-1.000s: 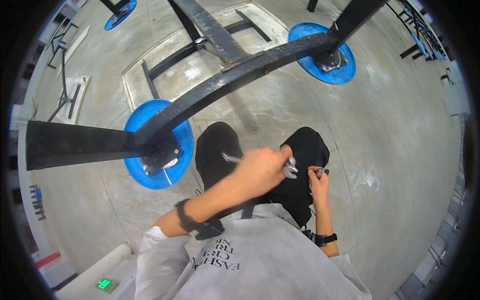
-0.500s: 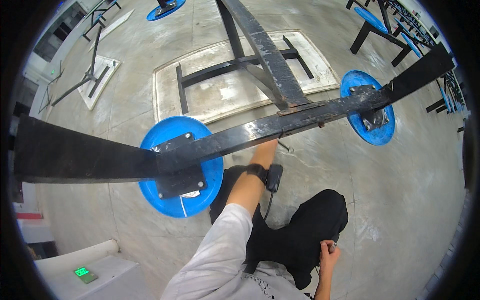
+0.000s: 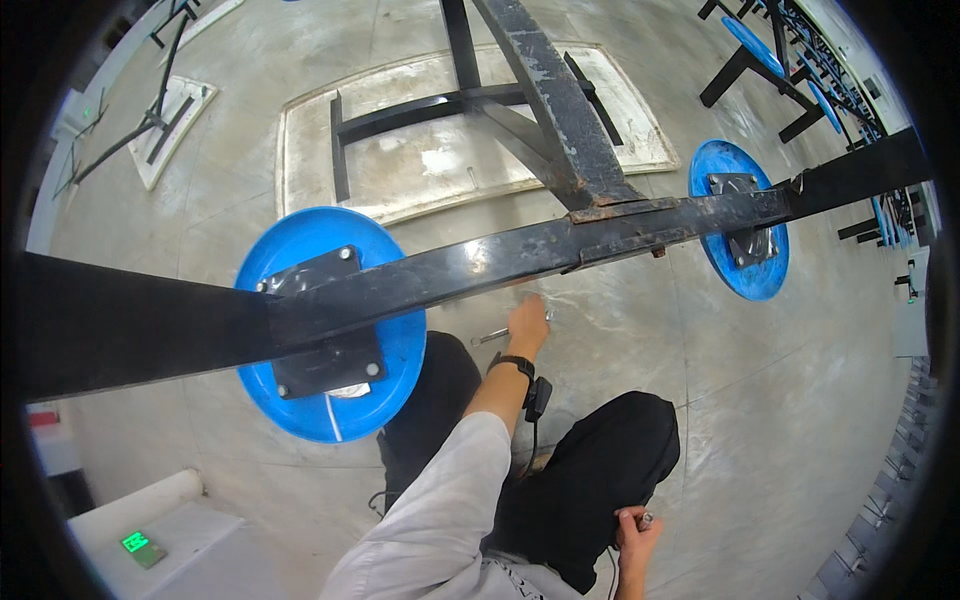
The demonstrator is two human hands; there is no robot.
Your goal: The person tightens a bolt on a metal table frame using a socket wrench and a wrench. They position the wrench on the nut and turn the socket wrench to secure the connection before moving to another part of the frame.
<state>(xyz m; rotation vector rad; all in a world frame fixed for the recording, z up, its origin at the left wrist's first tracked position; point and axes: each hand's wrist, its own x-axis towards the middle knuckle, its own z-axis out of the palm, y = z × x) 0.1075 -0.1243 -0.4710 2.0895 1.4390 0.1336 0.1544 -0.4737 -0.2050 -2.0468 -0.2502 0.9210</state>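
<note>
My left hand (image 3: 528, 322) reaches forward just below the long black steel beam (image 3: 470, 262), its fingers closed on a silver wrench (image 3: 492, 336) near floor level. My right hand (image 3: 635, 540) rests beside my right knee (image 3: 625, 440), closed on a small metal tool (image 3: 646, 520) that is partly hidden. Blue round seats (image 3: 265, 360) on bolted black plates (image 3: 325, 355) sit under the frame at left and right. An upright leg runs off toward the left edge. A rusty bracket (image 3: 625, 212) joins the beam to a sloping member near the middle.
Behind the beam, a white tabletop (image 3: 305, 160) with black rails lies on the concrete floor (image 3: 780, 380). Another panel with a frame (image 3: 150, 165) lies at upper left. Rows of black frames with blue seats (image 3: 750, 55) stand at right. A white ledge (image 3: 200, 545) carries a small green-lit device (image 3: 140, 550).
My left arm has swung forward and away from my lap, taking the wrench under the beam. My right hand appears lower beside the knee. The view has shifted, showing more of the tabletop.
</note>
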